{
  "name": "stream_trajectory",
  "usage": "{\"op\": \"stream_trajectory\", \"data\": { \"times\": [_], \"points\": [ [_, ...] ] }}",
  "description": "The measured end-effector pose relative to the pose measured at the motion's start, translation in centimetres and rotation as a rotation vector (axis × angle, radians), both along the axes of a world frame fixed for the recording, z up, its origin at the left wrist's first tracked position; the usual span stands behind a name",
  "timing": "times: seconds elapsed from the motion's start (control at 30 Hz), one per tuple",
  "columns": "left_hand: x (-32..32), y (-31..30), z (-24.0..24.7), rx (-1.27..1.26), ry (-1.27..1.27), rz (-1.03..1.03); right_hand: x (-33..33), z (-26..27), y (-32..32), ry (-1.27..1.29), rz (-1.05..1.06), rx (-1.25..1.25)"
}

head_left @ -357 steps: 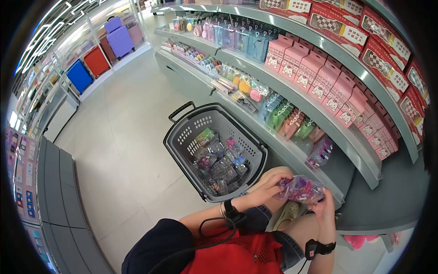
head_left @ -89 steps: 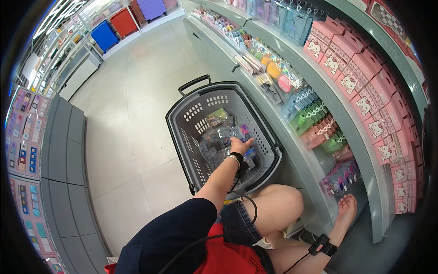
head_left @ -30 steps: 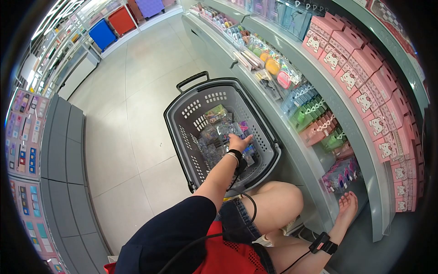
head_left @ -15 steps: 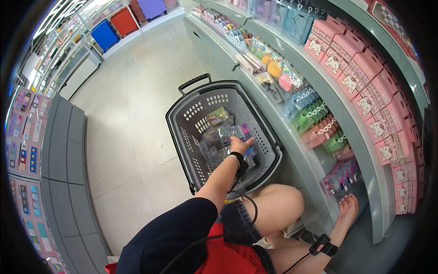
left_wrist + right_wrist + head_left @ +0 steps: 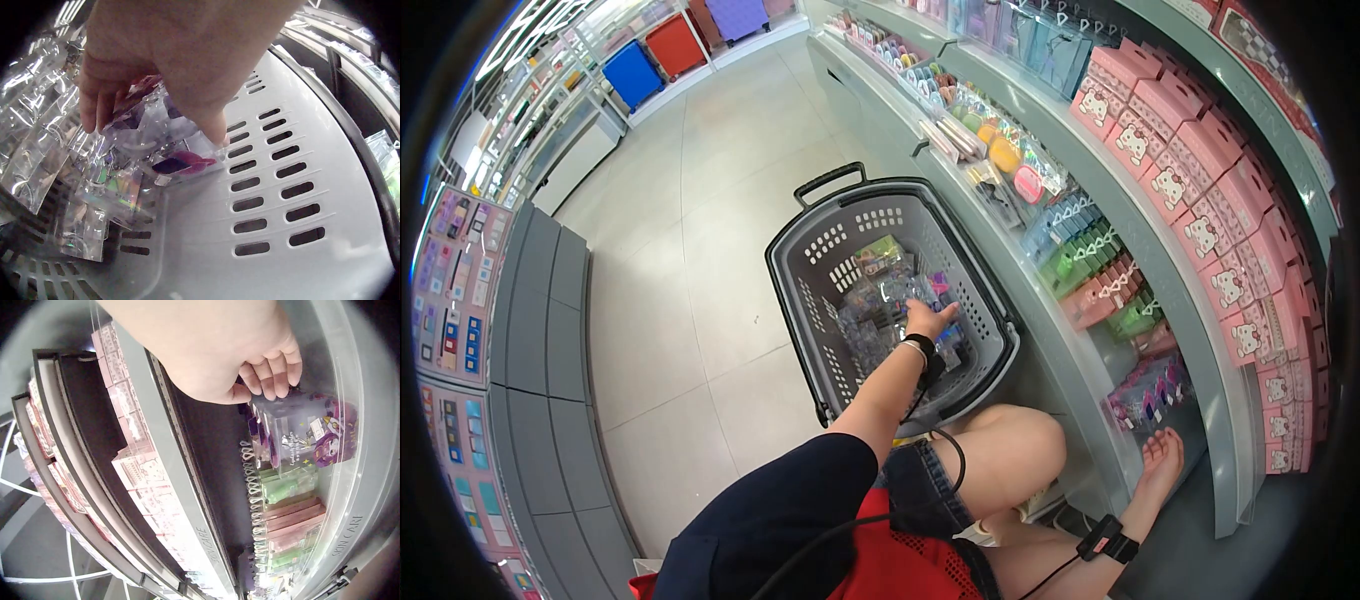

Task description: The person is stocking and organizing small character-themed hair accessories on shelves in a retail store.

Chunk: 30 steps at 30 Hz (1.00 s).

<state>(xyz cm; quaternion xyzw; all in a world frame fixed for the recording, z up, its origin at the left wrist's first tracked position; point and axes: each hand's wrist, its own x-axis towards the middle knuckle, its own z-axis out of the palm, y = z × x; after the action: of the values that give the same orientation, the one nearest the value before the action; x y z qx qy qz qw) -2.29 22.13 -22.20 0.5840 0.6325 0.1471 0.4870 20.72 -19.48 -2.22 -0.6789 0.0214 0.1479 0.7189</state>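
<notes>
My left hand (image 5: 930,318) is inside the grey basket (image 5: 800,300), over a heap of clear packets (image 5: 865,335). In the left wrist view its fingers and thumb (image 5: 215,128) bend down on either side of a clear packet (image 5: 181,164) with purple and pink pieces. My right hand (image 5: 1163,458) is palm up at the low shelf, just in front of a row of purple packets (image 5: 1150,390). In the right wrist view that hand (image 5: 250,362) has loosely bent fingers beside the purple packets (image 5: 312,431) and nothing in its grasp.
Green, pink and blue packets (image 5: 1090,255) hang farther along the low shelf. Pink boxes (image 5: 1200,225) fill the shelf above. Grey cabinets (image 5: 540,370) line the left side, and suitcases (image 5: 632,75) stand at the far end. A bent knee (image 5: 1020,445) is close to the basket.
Since the oldest view, the bundle of purple packets has left both hands and the left hand has moved into the basket. Over the last second both hands have stayed nearly still.
</notes>
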Motion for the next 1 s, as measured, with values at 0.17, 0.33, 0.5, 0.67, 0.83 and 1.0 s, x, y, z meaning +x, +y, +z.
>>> {"op": "stream_trajectory", "data": {
  "times": [0.17, 0.33, 0.5, 0.67, 0.83, 1.0],
  "points": [
    [0.0, -0.1, 0.6, -0.035, 0.013, 0.004, -0.2, 0.1, 0.0, -0.004, -0.002, 0.012],
    [0.0, -0.4, 0.0, -0.009, 0.025, 0.023, 0.1, -0.1, -0.3, 0.002, -0.005, 0.019],
    [0.0, -0.3, 0.5, -0.016, 0.031, 0.002, 0.2, -0.2, -0.3, 0.004, -0.014, 0.016],
    [0.0, -0.2, 0.0, -0.001, 0.025, -0.002, 0.1, -0.1, -0.4, 0.004, -0.023, 0.012],
    [0.1, -0.2, 0.4, -0.066, 0.024, 0.015, 0.0, 0.0, -0.2, 0.006, 0.000, 0.025],
    [0.0, 0.2, 0.4, -0.016, 0.032, 0.000, -0.1, 0.0, -0.3, -0.002, -0.007, 0.006]
  ]
}}
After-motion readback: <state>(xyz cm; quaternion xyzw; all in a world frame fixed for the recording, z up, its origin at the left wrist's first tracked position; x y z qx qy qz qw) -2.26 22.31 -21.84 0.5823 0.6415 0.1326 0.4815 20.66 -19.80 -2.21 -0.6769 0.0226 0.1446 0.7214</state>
